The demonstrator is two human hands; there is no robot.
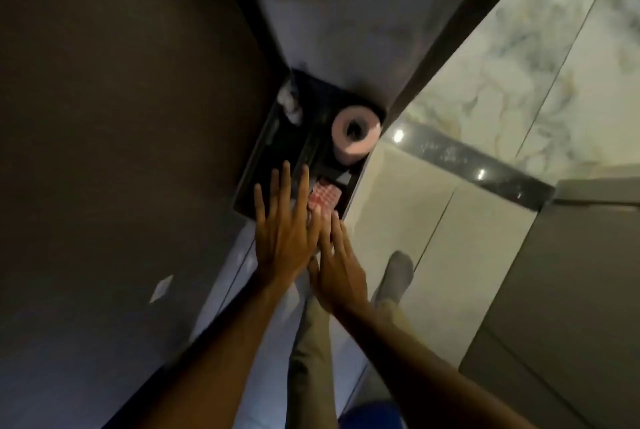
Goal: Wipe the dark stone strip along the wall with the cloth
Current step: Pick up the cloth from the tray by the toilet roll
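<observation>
L hand (282, 220) is flat, fingers spread and straight, reaching fwd over the near edge of a dark stone strip (273, 137); it grips nothing. R hand (341, 264) sits just beside and slightly behind it, also flat w/ fingers straight and close together, nothing clamped. The two hands overlap near the L hand's little-finger side. Fingertips of both lie on or just over a red-and-white checked cloth (323, 200); actual contact can't be confirmed, since the hands cover the cloth's near part and there's motion blur.

Cloth looks folded or bunched, small check pattern, lying at the near end of the strip, only its far portion visible.

The strip is glossy black, set in the corner betw. a dark brown wall (121, 117) on the left and a pale greyish panel (329, 13) behind. Its surface is dim and hard to read; faint lines or reflections run along it. A pink toilet roll (355, 132) stands on end at the far right of the strip, well apart from the cloth. A crumpled whitish wad (290, 104) lies at the far left corner, too blurry to identify.

Below: pale floor tiles (415, 207), a trouser leg (311, 342) and a grey-socked foot (396, 276). Blue item at bottom edge is cut off.
</observation>
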